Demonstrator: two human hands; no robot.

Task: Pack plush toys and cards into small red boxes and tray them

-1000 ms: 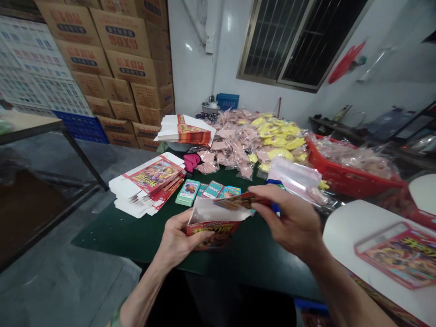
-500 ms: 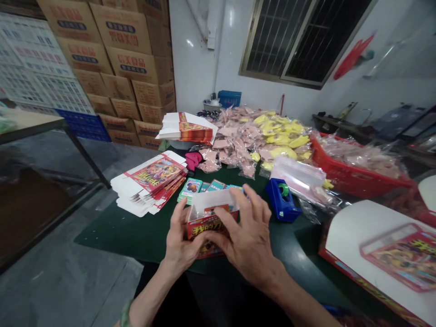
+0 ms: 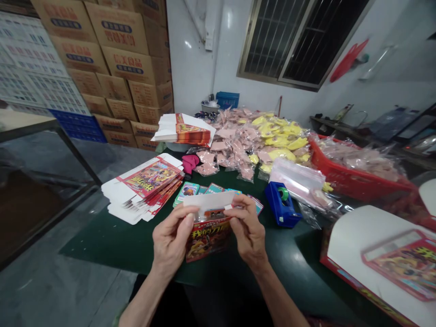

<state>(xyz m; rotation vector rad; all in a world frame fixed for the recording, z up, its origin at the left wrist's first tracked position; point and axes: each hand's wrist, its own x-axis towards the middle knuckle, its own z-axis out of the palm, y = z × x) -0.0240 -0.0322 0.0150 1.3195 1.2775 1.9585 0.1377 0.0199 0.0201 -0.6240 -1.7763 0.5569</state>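
Between my hands stands a small red printed carton, its top open and a white flap raised at the back. Something orange-brown shows inside, too small to make out. My left hand pinches the carton's left top edge between thumb and fingers. At the right top corner my right hand grips the edge near a small white side flap. Behind the carton, partly covered by it, several teal and green cards lie on the dark green table.
Flattened red cartons lie stacked on the left, with another stack farther back. Bagged pink and yellow pieces heap up behind. To the right are a blue tape dispenser, clear bags, a red basket and a large white-lidded box.
My right hand has drawn back from the carton's opening to its right top edge. My left hand has shifted to the left top edge, and the back flap now stands up.
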